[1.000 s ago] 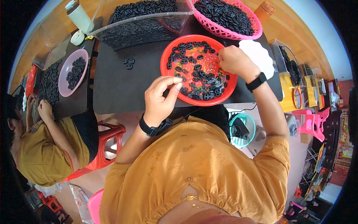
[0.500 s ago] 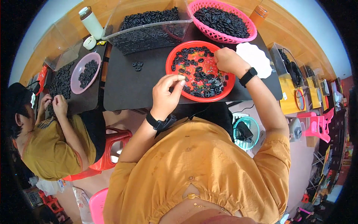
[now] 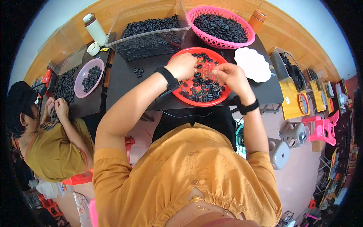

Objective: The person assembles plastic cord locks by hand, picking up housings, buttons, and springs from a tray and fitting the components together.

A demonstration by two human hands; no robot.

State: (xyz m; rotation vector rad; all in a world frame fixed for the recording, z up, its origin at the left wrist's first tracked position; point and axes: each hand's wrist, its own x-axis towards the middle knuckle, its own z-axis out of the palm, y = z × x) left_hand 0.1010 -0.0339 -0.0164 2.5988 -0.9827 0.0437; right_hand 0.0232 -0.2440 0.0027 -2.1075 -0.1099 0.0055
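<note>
A round red tray [image 3: 202,103] lies near the table's front edge, holding many small black ring-like pieces [image 3: 206,89] and some thin clear bits. Over its far left part is my left hand [image 3: 183,66], fingers bent down and closed, their tips mostly hidden. My right hand [image 3: 231,77] hovers above the tray's right side, thumb and forefinger pinched together. Whatever sits in that pinch is too small to make out. To the right of the tray lies a white scalloped sheet or plate [image 3: 252,65].
Behind the tray stand a clear bin [image 3: 151,34] and a pink basket [image 3: 223,30], both full of black pieces. An orange bottle [image 3: 257,19] is beside the basket. Several loose pieces [image 3: 138,72] lie left. Another person [image 3: 56,147] handles pieces by a lilac bowl [image 3: 78,84].
My left hand has gone from the tray's near left edge to its far left part. My right hand has come nearer from the far right rim, its fingers now in a pinch.
</note>
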